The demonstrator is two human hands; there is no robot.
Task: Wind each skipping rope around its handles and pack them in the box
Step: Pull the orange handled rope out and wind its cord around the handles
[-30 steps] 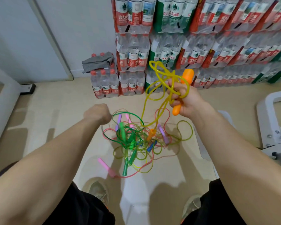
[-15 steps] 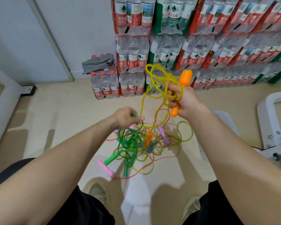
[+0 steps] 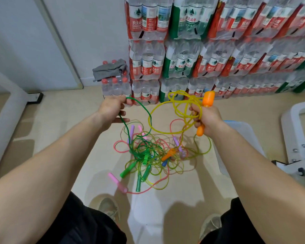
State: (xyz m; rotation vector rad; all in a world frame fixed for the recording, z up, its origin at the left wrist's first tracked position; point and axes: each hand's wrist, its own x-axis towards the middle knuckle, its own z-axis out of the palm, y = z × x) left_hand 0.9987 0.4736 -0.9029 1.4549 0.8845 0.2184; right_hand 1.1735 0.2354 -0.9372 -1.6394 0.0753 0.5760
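My right hand (image 3: 207, 118) grips an orange handle (image 3: 207, 99) with loops of yellow rope (image 3: 176, 110) gathered against it. My left hand (image 3: 111, 109) pinches a green rope (image 3: 144, 110) and holds it up and to the left; the strand runs down into a tangled pile of skipping ropes (image 3: 148, 155) on the floor between my feet. In that pile lie green handles (image 3: 126, 171), a pink handle (image 3: 117, 182), purple handles (image 3: 132, 131) and a second orange handle (image 3: 168, 154). A translucent box (image 3: 243, 132) stands on the floor, mostly hidden behind my right forearm.
Stacked packs of water bottles (image 3: 209, 50) fill the wall ahead, with a grey cloth (image 3: 109, 69) on a low pack. A white metal frame (image 3: 298, 131) stands at the right and a white bar (image 3: 5, 110) at the left. My shoes (image 3: 109, 208) flank the pile.
My left hand reached into the pile, took the green rope and lifted it up to the left. My right hand kept hold of the orange handle and yellow loops.
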